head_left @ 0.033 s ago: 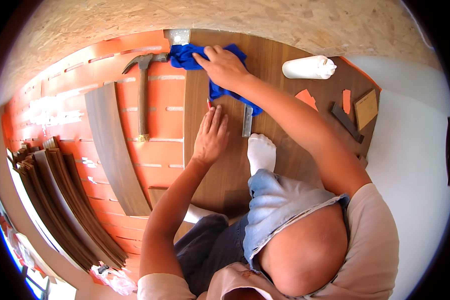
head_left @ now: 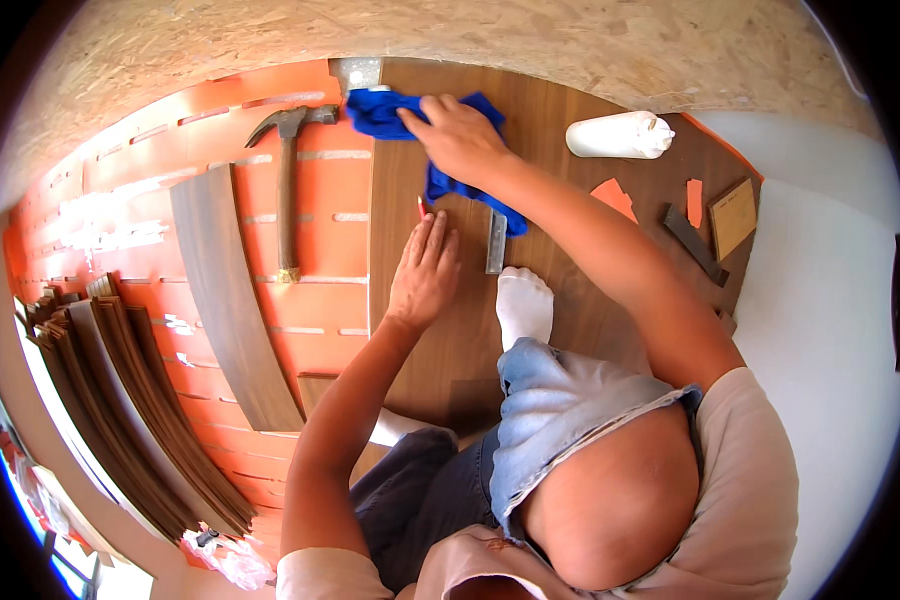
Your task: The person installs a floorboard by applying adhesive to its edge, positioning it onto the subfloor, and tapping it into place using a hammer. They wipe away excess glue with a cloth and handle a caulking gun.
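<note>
My right hand grips a crumpled blue cloth near the far end of the laid brown floor planks. Part of the cloth trails toward me, over the far end of a narrow grey metal bar. Nearer to me, my left hand lies flat on the planks with its fingers stretched out. A small red pencil pokes out at its fingertips; how much of it lies under the hand is hidden. My foot in a white sock rests beside the bar.
A claw hammer and a loose plank lie on slotted orange underlay at left, with stacked planks beyond. At right are a white bottle, orange scraps, a dark bar and a wood block. Chipboard spans the far side.
My right hand and the blue cloth have shifted slightly to the right. The left hand stays practically in place.
</note>
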### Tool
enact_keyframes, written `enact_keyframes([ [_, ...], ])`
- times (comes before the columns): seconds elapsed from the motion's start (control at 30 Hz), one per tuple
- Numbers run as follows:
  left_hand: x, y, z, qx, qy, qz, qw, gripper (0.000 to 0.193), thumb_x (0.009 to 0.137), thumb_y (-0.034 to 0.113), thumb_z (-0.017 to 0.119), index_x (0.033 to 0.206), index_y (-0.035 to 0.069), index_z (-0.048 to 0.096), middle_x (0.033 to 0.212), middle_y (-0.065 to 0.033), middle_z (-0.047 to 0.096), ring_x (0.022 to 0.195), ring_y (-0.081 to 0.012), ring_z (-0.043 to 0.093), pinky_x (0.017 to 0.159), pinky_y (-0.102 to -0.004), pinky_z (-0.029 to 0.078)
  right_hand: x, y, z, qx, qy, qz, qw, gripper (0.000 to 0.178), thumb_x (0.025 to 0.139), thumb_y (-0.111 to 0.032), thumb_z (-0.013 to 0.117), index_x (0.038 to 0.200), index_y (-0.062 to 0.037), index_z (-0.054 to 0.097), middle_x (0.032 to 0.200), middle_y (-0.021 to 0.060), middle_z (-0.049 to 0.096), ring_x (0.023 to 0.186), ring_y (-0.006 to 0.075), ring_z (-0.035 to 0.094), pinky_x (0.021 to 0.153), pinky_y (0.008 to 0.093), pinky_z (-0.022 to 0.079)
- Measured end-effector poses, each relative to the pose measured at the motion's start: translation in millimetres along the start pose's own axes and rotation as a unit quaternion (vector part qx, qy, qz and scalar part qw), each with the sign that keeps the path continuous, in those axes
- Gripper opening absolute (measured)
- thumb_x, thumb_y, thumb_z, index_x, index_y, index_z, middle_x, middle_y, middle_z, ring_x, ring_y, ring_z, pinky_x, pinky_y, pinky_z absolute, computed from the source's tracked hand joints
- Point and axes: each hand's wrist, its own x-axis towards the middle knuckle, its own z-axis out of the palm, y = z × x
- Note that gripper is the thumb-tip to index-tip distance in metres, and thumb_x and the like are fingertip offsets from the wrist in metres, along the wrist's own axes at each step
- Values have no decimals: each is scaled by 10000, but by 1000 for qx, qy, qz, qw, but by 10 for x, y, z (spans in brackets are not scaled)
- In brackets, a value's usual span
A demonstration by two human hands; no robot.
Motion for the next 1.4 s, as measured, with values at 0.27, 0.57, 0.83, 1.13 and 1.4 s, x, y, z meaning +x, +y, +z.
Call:
enact_keyframes([
  [0.27, 110, 55, 50, -19, 15, 64, 998, 424, 887, 94, 684, 1289, -27, 625, 1497, -216, 527, 1451, -380, 454, 1203, -462, 401, -808, 340, -473, -108, -50, 211, 970, 439, 893, -92, 604, 1327, -48, 654, 1049, 136, 624, 989, 334, 648, 781, 439, 587],
  [0.57, 164, 31, 47, -5, 19, 98, 995, 370, 892, 88, 660, 1247, -11, 635, 1465, -193, 554, 1416, -362, 493, 1199, -490, 405, 411, 360, 149, -5, 36, -14, 999, 501, 902, -61, 586, 1401, -90, 626, 1393, 84, 602, 1278, 265, 565, 1054, 420, 479],
  [0.83, 92, -41, 44, -25, 18, 85, 996, 410, 880, 126, 683, 1265, -8, 631, 1473, -191, 551, 1413, -366, 492, 1205, -491, 405, 235, 368, -26, -84, -18, 96, 992, 423, 941, -140, 590, 1361, -109, 620, 1393, 83, 585, 1189, 313, 600, 944, 473, 527],
  [1.13, 124, -20, 2, -71, -9, 111, 991, 441, 862, 153, 708, 1262, -16, 635, 1487, -192, 537, 1408, -373, 493, 1198, -474, 419, -321, 429, -512, -120, -73, 260, 955, 276, 884, -75, 622, 1140, -50, 723, 1179, 107, 650, 1085, 343, 640, 887, 462, 569],
  [1.4, 123, -13, -15, -89, -16, 129, 988, 428, 842, 143, 712, 1232, -23, 653, 1449, -186, 570, 1397, -364, 511, 1185, -466, 434, -208, 338, -173, 43, 8, 52, 998, 501, 803, 59, 612, 1271, -83, 720, 1360, 68, 613, 1172, 311, 561, 1006, 404, 527],
])
